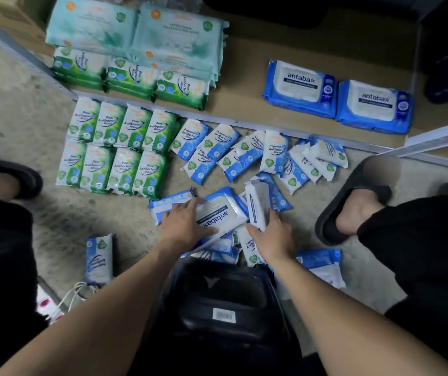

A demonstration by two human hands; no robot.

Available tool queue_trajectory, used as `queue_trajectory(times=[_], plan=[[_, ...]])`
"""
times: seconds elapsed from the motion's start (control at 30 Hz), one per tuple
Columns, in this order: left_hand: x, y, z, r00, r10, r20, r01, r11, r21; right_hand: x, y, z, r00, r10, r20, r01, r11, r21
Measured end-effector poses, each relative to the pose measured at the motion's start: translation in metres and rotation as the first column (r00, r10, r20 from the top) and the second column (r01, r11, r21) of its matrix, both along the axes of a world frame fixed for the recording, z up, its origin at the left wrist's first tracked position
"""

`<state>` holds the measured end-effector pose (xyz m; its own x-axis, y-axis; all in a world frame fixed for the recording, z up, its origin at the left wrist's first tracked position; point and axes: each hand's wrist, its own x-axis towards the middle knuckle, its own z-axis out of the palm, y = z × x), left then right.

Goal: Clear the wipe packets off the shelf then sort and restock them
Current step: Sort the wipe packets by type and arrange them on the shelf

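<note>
concrete floor (22, 112) is bearing the pile; left hand (182, 222) is clasping a flat white-and-blue plastic antabax packet (221, 214), right hand (273, 238) is clasping an upright white packet (256, 203); matching shelf pair (301, 85) is lying ahead-right.

- soft, even light that seems to come from above; the concrete floor (22, 118) reads mid grey, with only faint, loose-edged shadows.
- the top right corner sinks to near black and shows no detail.
- a pale sheen on the teal packets (136, 31) washes out their print, which is also soft.
- print on the shelf antabax packs (336, 96) is the sharpest part.
- slight motion smear on the left hand (182, 223) and right hand (271, 237); the antabax packet (223, 215) at the left hand is legible, while the upright packet (256, 204) at the right hand glares white.
- the lone packet (98, 259) at lower left is blurred.
- wide-angle distortion: the shelf edge (217, 119) bows, and the forearms (109, 308) stretch toward the bottom corners.
- the black clothing (0, 267) at the sides shows no texture.
</note>
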<state>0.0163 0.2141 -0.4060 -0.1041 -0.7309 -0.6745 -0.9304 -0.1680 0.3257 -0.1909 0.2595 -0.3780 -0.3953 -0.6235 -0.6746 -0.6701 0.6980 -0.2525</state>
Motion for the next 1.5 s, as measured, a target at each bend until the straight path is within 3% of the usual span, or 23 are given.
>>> queue_trajectory(times=[0.3,0.43,0.6,0.73,0.87,0.97,1.03,1.07,1.13,1.2,1.27,1.37,1.43,1.5], plan=[[-0.003,-0.035,-0.005,0.994,0.092,0.049,-0.102,0.965,0.243,-0.035,0.002,0.009,0.991,-0.122,-0.05,0.111,0.977,-0.183],[0.001,-0.038,-0.003,0.95,0.305,-0.07,-0.27,0.912,0.308,-0.045,-0.003,0.01,0.985,-0.172,0.002,0.17,0.968,-0.184],[0.0,-0.045,0.02,0.88,0.435,-0.19,-0.351,0.865,0.358,-0.053,-0.019,0.013,0.973,-0.227,0.037,0.229,0.945,-0.233],[0.001,-0.052,0.035,0.735,0.639,-0.228,-0.523,0.748,0.409,-0.058,-0.03,0.02,0.971,-0.223,0.086,0.239,0.929,-0.281],[-0.006,-0.048,0.042,0.493,0.818,-0.296,-0.69,0.575,0.44,-0.067,-0.041,0.031,0.965,-0.193,0.177,0.236,0.932,-0.274],[-0.011,-0.035,0.037,0.308,0.912,-0.27,-0.71,0.409,0.573,-0.072,-0.046,0.033,0.97,-0.123,0.209,0.175,0.951,-0.255],[-0.011,-0.024,0.029,0.31,0.925,-0.219,-0.669,0.376,0.641,-0.072,-0.044,0.028,0.983,-0.098,0.158,0.14,0.949,-0.282],[-0.011,-0.019,0.026,0.356,0.912,-0.206,-0.648,0.399,0.648,-0.071,-0.039,0.024,0.991,-0.079,0.104,0.107,0.95,-0.293],[-0.011,-0.011,0.02,0.539,0.811,-0.227,-0.593,0.557,0.581,-0.07,-0.03,0.016,1.0,-0.021,0.014,0.024,0.964,-0.266],[-0.01,-0.01,0.013,0.762,0.602,-0.237,-0.494,0.778,0.389,-0.072,-0.024,0.011,1.0,0.018,-0.013,-0.02,0.978,-0.209],[-0.01,-0.014,0.011,0.902,0.38,-0.206,-0.35,0.921,0.167,-0.073,-0.02,0.006,0.995,0.079,-0.053,-0.087,0.984,-0.153],[-0.01,-0.024,0.013,0.982,0.065,-0.175,-0.083,0.992,-0.098,-0.073,-0.02,-0.002,0.976,0.192,-0.106,-0.202,0.975,-0.095],[-0.009,-0.034,0.013,0.972,-0.221,-0.077,0.197,0.95,-0.242,-0.07,-0.021,-0.009,0.967,0.237,-0.092,-0.244,0.967,-0.074],[-0.01,-0.043,0.009,0.903,-0.427,0.047,0.425,0.872,-0.242,-0.065,-0.021,-0.015,0.965,0.244,-0.097,-0.249,0.968,-0.034]])
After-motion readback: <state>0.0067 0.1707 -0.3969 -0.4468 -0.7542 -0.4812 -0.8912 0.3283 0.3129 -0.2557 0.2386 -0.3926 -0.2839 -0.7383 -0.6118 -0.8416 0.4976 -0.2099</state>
